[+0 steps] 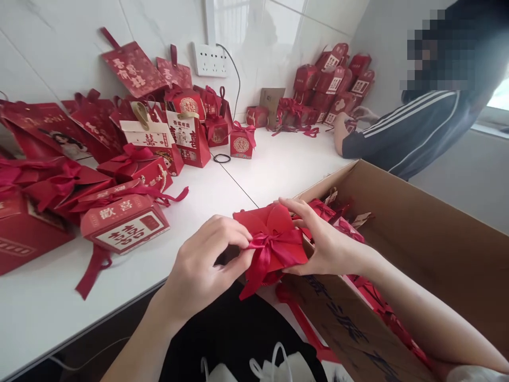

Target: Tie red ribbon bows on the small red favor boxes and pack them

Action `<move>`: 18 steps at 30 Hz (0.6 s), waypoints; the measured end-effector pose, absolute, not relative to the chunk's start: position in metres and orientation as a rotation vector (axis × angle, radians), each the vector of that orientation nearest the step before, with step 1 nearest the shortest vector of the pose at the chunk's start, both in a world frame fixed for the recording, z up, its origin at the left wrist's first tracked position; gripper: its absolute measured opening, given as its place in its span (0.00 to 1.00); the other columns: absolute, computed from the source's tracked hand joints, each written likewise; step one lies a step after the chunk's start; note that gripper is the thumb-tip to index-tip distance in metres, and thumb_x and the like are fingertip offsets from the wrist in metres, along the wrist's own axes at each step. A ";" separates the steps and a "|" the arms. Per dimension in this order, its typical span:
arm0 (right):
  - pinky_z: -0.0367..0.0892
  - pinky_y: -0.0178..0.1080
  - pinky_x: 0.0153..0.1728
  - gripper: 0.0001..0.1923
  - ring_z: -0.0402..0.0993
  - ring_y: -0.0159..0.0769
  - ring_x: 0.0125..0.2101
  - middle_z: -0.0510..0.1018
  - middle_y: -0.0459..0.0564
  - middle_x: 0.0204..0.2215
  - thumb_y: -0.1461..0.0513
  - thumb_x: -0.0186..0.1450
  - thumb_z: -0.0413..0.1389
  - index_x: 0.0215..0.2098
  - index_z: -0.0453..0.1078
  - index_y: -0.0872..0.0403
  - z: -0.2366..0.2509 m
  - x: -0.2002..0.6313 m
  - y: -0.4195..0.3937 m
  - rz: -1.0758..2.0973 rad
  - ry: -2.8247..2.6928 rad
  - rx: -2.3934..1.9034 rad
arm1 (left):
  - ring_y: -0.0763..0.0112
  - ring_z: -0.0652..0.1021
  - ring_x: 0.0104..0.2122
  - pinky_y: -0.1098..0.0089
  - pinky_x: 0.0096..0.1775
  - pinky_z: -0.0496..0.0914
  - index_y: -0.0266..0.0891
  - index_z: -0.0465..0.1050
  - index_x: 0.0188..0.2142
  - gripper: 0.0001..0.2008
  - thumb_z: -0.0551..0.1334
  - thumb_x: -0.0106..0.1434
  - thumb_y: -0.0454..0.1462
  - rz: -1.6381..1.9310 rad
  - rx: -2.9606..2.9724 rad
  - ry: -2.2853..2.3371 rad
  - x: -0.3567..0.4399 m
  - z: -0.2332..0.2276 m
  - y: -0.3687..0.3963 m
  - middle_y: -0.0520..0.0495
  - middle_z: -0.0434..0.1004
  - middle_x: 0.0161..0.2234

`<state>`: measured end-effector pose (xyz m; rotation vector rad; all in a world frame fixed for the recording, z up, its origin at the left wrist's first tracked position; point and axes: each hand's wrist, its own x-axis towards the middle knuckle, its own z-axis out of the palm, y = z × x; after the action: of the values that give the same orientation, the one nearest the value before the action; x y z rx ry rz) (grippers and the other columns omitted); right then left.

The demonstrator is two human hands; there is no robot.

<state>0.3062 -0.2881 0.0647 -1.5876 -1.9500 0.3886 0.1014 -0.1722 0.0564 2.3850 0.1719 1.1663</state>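
Ribbon (269, 245) tied in a bow crosses the top of the red gift box (256, 218) in front of you, which lies between your two hands, near the left wall of the carton (429, 228). Your left hand (210, 260) pinches the bow's left loop between thumb and fingertips; your right hand (326, 233) spreads thumb and fingers around the box's right side, steadying it. Both hands touch what they work on, so neither is nearer. The bow's long axis runs from left to right between them, with a tail hanging toward you; you cannot tell the box's own long axis, nor whether its base rests on anything. For writing, look left along the table (214, 196): the box with a white panel (127, 223) carries 歡喜 on its sloping top and a large 囍 on its side. A white-fronted bag (147, 135) behind shows a red 囍, and the upright bag (186, 135) beside it seems to read 吾家有喜. The small ribboned box (240, 144) bears a round gold emblem. Dark handwriting (338, 313) marks the carton's near side, but you cannot read it surely.
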 end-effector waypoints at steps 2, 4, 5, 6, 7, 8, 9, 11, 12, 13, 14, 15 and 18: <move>0.67 0.52 0.52 0.53 0.62 0.51 0.55 0.55 0.56 0.59 0.56 0.53 0.64 0.65 0.35 0.45 0.063 0.307 -0.288 0.381 -1.953 -1.596 | 0.73 0.72 0.28 0.72 0.28 0.68 0.42 0.62 0.27 0.11 0.59 0.56 0.25 1.381 2.435 0.277 0.112 0.050 -0.174 0.52 0.69 0.27; 0.68 0.52 0.52 0.52 0.61 0.51 0.56 0.55 0.55 0.60 0.57 0.54 0.64 0.65 0.35 0.44 0.061 0.306 -0.288 0.362 -1.958 -1.608 | 0.74 0.69 0.24 0.73 0.23 0.64 0.42 0.58 0.24 0.14 0.57 0.53 0.22 1.635 2.523 0.405 0.122 0.043 -0.177 0.52 0.64 0.25; 0.68 0.52 0.52 0.52 0.60 0.51 0.56 0.54 0.55 0.59 0.57 0.54 0.64 0.65 0.35 0.44 0.061 0.306 -0.289 0.351 -1.960 -1.615 | 0.74 0.68 0.23 0.72 0.22 0.62 0.42 0.56 0.23 0.14 0.56 0.52 0.21 1.718 2.550 0.466 0.126 0.040 -0.179 0.52 0.63 0.24; 0.68 0.52 0.52 0.51 0.60 0.52 0.56 0.55 0.56 0.59 0.57 0.54 0.64 0.65 0.36 0.45 0.060 0.306 -0.289 0.339 -1.958 -1.622 | 0.74 0.67 0.23 0.72 0.21 0.62 0.42 0.55 0.23 0.15 0.55 0.51 0.21 1.754 2.558 0.509 0.130 0.037 -0.181 0.52 0.61 0.24; 0.68 0.53 0.52 0.50 0.60 0.52 0.56 0.55 0.56 0.59 0.57 0.55 0.63 0.65 0.36 0.45 0.060 0.306 -0.289 0.330 -1.952 -1.629 | 0.74 0.66 0.23 0.72 0.22 0.62 0.42 0.55 0.24 0.15 0.55 0.50 0.21 1.752 2.550 0.528 0.132 0.035 -0.182 0.51 0.61 0.25; 0.68 0.53 0.52 0.50 0.60 0.52 0.56 0.55 0.56 0.59 0.56 0.55 0.63 0.65 0.37 0.45 0.059 0.306 -0.289 0.328 -1.944 -1.639 | 0.73 0.67 0.24 0.71 0.22 0.63 0.42 0.55 0.24 0.15 0.55 0.50 0.21 1.724 2.533 0.531 0.133 0.033 -0.184 0.51 0.61 0.25; 0.68 0.53 0.52 0.50 0.61 0.52 0.55 0.55 0.56 0.58 0.56 0.55 0.63 0.65 0.37 0.45 0.059 0.306 -0.290 0.332 -1.934 -1.645 | 0.73 0.67 0.25 0.71 0.23 0.64 0.42 0.55 0.25 0.14 0.55 0.50 0.22 1.691 2.512 0.519 0.134 0.032 -0.185 0.51 0.61 0.26; 0.69 0.54 0.51 0.50 0.62 0.52 0.54 0.55 0.56 0.58 0.56 0.55 0.63 0.66 0.36 0.45 0.058 0.307 -0.290 0.340 -1.918 -1.646 | 0.72 0.68 0.26 0.71 0.24 0.65 0.42 0.56 0.27 0.14 0.56 0.51 0.22 1.649 2.485 0.499 0.134 0.031 -0.187 0.50 0.61 0.27; 0.69 0.53 0.51 0.50 0.63 0.52 0.53 0.55 0.56 0.58 0.56 0.55 0.63 0.66 0.36 0.45 0.058 0.308 -0.291 0.342 -1.917 -1.641 | 0.72 0.68 0.26 0.71 0.24 0.65 0.42 0.56 0.28 0.14 0.56 0.51 0.22 1.647 2.485 0.511 0.134 0.031 -0.187 0.50 0.61 0.28; 0.69 0.53 0.51 0.50 0.63 0.52 0.54 0.56 0.56 0.58 0.56 0.55 0.63 0.66 0.36 0.45 0.058 0.308 -0.291 0.341 -1.920 -1.635 | 0.72 0.68 0.27 0.71 0.24 0.65 0.42 0.56 0.28 0.14 0.55 0.51 0.22 1.649 2.490 0.542 0.134 0.032 -0.188 0.50 0.61 0.28; 0.69 0.53 0.51 0.50 0.63 0.52 0.54 0.56 0.56 0.58 0.55 0.55 0.63 0.66 0.36 0.45 0.058 0.309 -0.291 0.336 -1.923 -1.632 | 0.72 0.68 0.27 0.72 0.24 0.65 0.42 0.56 0.29 0.15 0.55 0.51 0.21 1.654 2.499 0.577 0.134 0.032 -0.188 0.50 0.60 0.28; 0.69 0.53 0.51 0.51 0.63 0.52 0.54 0.56 0.56 0.58 0.55 0.55 0.63 0.66 0.36 0.45 0.058 0.309 -0.292 0.329 -1.926 -1.633 | 0.72 0.68 0.28 0.72 0.24 0.65 0.42 0.57 0.29 0.15 0.55 0.52 0.21 1.652 2.507 0.607 0.134 0.032 -0.188 0.50 0.60 0.29; 0.69 0.54 0.51 0.51 0.64 0.52 0.53 0.56 0.56 0.58 0.55 0.55 0.63 0.66 0.36 0.45 0.059 0.309 -0.292 0.308 -1.919 -1.649 | 0.70 0.70 0.31 0.71 0.27 0.68 0.41 0.60 0.34 0.14 0.54 0.53 0.22 1.522 2.511 0.622 0.132 0.032 -0.189 0.48 0.62 0.32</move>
<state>0.3092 -0.2922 0.0590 -1.6494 -1.9193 0.3077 0.1319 -0.1891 0.0317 2.5114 0.6222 1.5217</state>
